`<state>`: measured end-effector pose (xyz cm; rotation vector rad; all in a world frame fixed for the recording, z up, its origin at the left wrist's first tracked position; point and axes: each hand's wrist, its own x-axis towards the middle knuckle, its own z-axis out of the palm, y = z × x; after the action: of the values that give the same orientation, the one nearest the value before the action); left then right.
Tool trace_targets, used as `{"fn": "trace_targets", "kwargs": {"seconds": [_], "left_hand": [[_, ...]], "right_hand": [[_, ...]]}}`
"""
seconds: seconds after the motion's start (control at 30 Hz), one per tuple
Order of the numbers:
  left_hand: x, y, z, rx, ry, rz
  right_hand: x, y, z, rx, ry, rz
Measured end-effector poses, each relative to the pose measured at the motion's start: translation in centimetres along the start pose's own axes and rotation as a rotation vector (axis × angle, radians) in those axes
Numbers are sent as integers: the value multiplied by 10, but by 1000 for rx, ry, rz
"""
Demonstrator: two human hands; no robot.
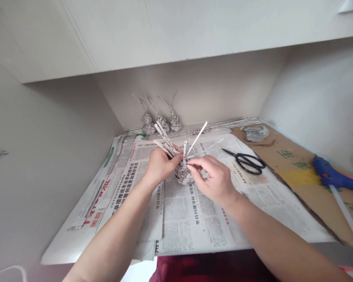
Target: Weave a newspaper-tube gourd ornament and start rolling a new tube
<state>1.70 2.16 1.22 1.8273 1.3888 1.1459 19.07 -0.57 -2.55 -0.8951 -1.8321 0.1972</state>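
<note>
Between my hands is a small round woven paper piece (184, 176), made of rolled newspaper strips. Several paper strips (164, 135) fan up from its top, and one white strip (197, 137) leans to the right. My left hand (161, 164) is closed around the piece's left side, thumb on top by the strips' base. Thumb and forefinger of my right hand (212, 178) pinch at the upper right of the weave, apparently on a paper strip; the fingers hide part of it.
Newspaper sheets (206, 227) cover the table. Black scissors (247, 161) lie to the right. Beyond them are cardboard (285, 172), a crumpled grey cloth-like lump (255, 133) and a blue glue gun (335, 174). Three gourd-shaped woven pieces (161, 123) and long paper rolls (217, 126) sit at the back, under an overhanging panel (176, 31).
</note>
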Motion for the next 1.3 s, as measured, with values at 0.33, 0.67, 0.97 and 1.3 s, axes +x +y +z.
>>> {"fn": "trace_targets", "kwargs": {"seconds": [0.33,0.67,0.97,1.3], "left_hand": [[1,-3,0,-98,-90,-37],[0,-7,0,-181,-167,-24],[2,-8,-2,-187,-155,-6],[-1,-1,1,-159,4,214]], "right_hand": [[2,6,3,152,9,165],[-1,7,9,264,-10,184],[1,4,1,274,-113,63],[-2,12,3,100,-86,-196]]}}
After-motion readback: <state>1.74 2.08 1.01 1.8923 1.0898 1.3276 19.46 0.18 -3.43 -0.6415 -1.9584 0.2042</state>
